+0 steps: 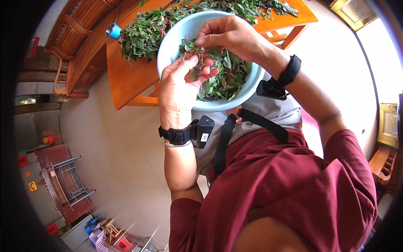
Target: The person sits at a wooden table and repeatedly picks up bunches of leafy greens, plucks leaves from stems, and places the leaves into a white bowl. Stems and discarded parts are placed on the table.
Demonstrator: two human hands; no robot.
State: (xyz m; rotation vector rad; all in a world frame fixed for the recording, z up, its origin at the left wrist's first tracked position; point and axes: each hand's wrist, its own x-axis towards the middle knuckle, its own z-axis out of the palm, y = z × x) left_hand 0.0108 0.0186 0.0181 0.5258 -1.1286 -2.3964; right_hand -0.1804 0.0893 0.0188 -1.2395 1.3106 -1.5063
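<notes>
A sprig of leafy greens, likely amaranth, is pinched between my two hands above a light blue plastic basin. My left hand grips it from below, thumb against the fingers, with a dark purple-green leaf hanging over them. From above, my right hand pinches the top of the sprig between thumb and forefinger. Inside the basin lies a heap of loose green and purple leaves, partly covered by my hands. The basin sits over my lap at the table's edge.
An orange wooden table bears a large pile of leafy stems behind the basin. A blue cup stands at its left edge. A wooden bench is at far left. Stacked stools stand at lower left.
</notes>
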